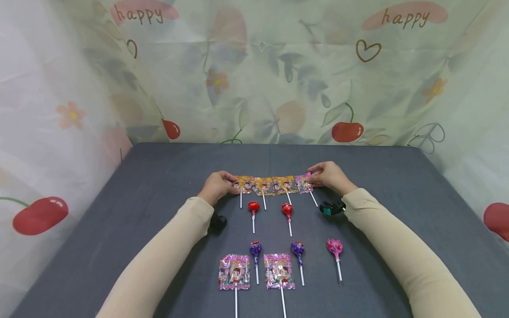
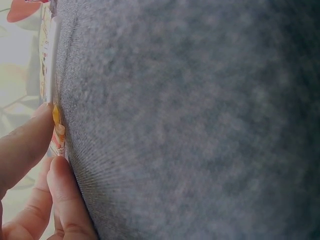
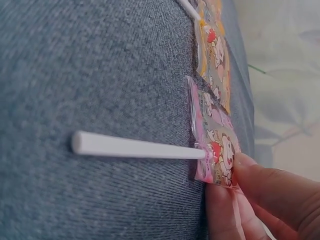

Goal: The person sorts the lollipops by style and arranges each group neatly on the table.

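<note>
A row of flat-wrapped lollipops lies across the far middle of the table. My left hand (image 1: 218, 187) is at the left end, its thumb (image 2: 30, 142) and fingertips pinching the edge of an orange-wrapped lollipop (image 1: 243, 184). At the right end my right hand (image 1: 330, 177) pinches the outer edge of a pink-wrapped lollipop (image 3: 220, 155) between thumb and fingers; its white stick (image 3: 140, 147) points towards me, slightly slanted. Two more orange-wrapped lollipops, a middle-left one (image 1: 263, 186) and a middle-right one (image 1: 284, 184), sit between the hands, wrappers side by side.
Nearer me lie two red round lollipops (image 1: 253, 206) (image 1: 287, 209), two purple ones (image 1: 256, 249) (image 1: 297, 249) and a pink one (image 1: 335, 246). Two pink flat-wrapped lollipops (image 1: 234, 271) (image 1: 279, 270) lie at the front. A patterned curtain (image 1: 262, 110) hangs behind the grey table (image 1: 159, 176).
</note>
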Demonstrator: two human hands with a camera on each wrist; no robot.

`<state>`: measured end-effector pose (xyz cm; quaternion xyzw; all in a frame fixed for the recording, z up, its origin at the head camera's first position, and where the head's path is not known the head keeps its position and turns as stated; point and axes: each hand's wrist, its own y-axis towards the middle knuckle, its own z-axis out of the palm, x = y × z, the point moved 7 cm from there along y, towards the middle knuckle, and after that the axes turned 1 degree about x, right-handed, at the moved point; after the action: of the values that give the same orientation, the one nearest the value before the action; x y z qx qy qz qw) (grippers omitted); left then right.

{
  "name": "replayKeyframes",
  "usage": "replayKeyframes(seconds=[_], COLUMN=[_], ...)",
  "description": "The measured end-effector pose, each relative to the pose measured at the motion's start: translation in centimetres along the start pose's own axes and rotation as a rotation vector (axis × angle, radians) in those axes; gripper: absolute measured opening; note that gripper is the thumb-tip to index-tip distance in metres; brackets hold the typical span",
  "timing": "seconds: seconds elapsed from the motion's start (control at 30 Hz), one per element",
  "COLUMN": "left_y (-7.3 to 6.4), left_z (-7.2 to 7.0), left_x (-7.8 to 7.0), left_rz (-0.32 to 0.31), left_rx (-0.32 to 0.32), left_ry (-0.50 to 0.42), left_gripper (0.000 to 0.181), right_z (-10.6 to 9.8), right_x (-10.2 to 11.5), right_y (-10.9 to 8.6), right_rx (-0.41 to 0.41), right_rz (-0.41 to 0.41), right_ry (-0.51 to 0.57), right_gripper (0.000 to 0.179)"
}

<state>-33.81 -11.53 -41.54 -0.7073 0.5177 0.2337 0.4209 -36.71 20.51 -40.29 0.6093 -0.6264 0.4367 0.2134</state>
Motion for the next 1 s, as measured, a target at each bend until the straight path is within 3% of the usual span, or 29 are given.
replayKeyframes(seconds=[0.6, 1.0], left_y=[-0.43, -0.42], left_z=[-0.12, -0.04], left_x=[-0.37, -0.34], left_rz=[0.066, 0.061], left_rx=[0.002, 0.008], left_ry=[-0.001, -0.001], left_gripper=[0.039, 0.039], right_z=[-0.11, -0.27], right_x=[-0.25, -0.33], right_y=[0.63, 0.56], right_rx=[-0.017, -0.017], right_rz=[0.056, 0.086], right_ry=[-0.057, -0.051], right_gripper=[0.038, 0.037])
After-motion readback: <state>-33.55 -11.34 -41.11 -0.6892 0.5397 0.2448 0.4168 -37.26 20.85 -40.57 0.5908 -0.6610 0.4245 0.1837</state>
